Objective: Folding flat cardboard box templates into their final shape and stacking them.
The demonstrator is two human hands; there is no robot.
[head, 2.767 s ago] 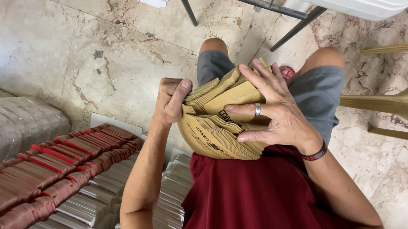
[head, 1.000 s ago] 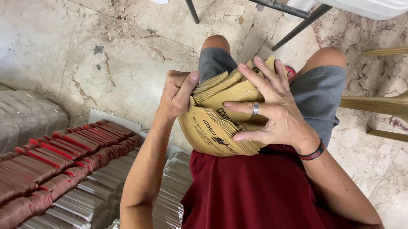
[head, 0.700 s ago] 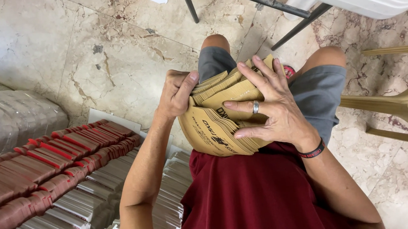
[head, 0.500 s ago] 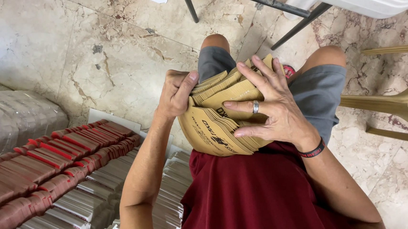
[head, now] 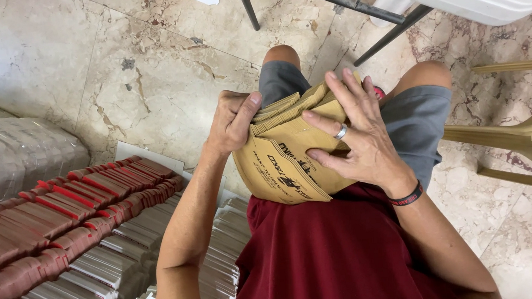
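Seated over a marble floor [head: 117, 72], you are clamping both hands, left hand [head: 231, 117] and right hand [head: 355, 134], around a stack of tan paper bags [head: 283, 167] at your lap, seemingly squaring it, calling next for firm, even pressure.

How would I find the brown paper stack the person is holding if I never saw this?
Look at the lap of the seated person in grey shorts. Both hands, the left hand and the ringed right hand, grip a tan stack of flat paper sleeves. The red stacks beside them lie untouched.
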